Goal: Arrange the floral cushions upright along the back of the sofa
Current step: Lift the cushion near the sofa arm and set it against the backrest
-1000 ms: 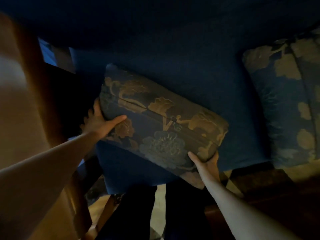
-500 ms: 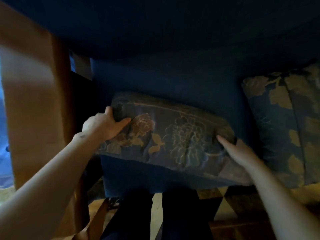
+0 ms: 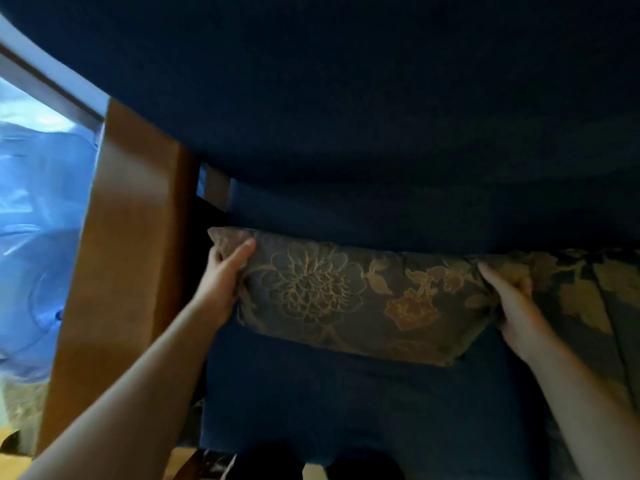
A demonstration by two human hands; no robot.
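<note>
Up against sofa back (image 3: 346, 133), floral cushion (image 3: 346, 299) stood on edge on navy seat (image 3: 346, 403), its top edge touching backrest. Left hand (image 3: 221, 282) gripped cushion's left end, thumb over front face. Right hand (image 3: 516, 306) clutched right end, fingers pinching fabric. Second floral cushion (image 3: 595, 299) just beside it, right. Wooden armrest (image 3: 128, 254) stood left.
</note>
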